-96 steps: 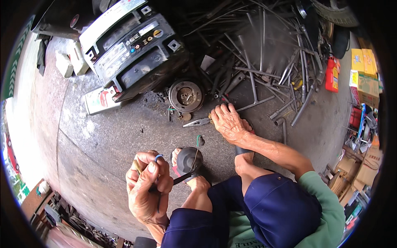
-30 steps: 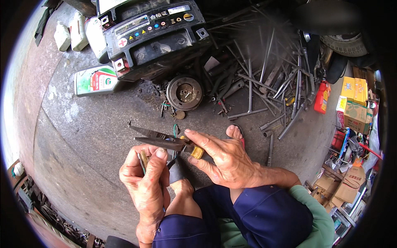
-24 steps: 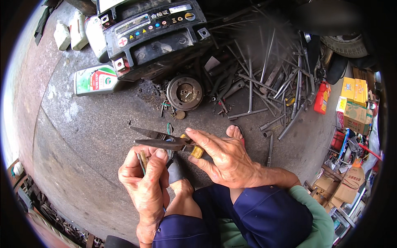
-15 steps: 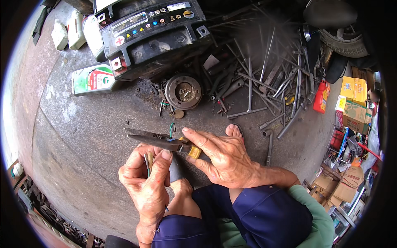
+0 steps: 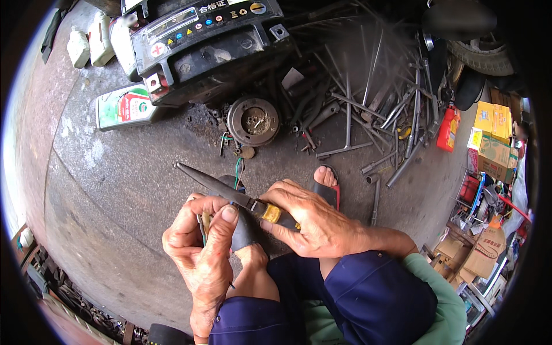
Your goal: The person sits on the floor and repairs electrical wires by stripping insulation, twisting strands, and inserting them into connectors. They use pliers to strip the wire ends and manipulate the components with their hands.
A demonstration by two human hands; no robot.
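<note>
My right hand (image 5: 316, 221) is wrapped round the yellow-and-black handles of a pair of long-nose pliers (image 5: 214, 184). Their dark jaws are together and point to the upper left. Close below them, my left hand (image 5: 201, 247) pinches a thin wire (image 5: 239, 168) between thumb and fingers. Green strands of it stand up past the pliers, and a bluish end shows by the left wrist. A small brownish piece (image 5: 206, 219) also sits in the left fingers; its kind is unclear. Whether the pliers' cutting part grips the wire is hidden by the fingers.
Ahead stands a large black battery (image 5: 207, 52), beside a white-and-green bottle (image 5: 123, 107) lying flat. A round metal part (image 5: 253, 121) holds small bits. Several metal wrenches and rods (image 5: 374, 115) are heaped at the right, near a red bottle (image 5: 448, 129) and cardboard boxes (image 5: 494, 132).
The pliers' jaws, parted before, have come together. The tool has tilted, its handles dropping slightly to the right. My left hand has barely moved and keeps its pinch.
</note>
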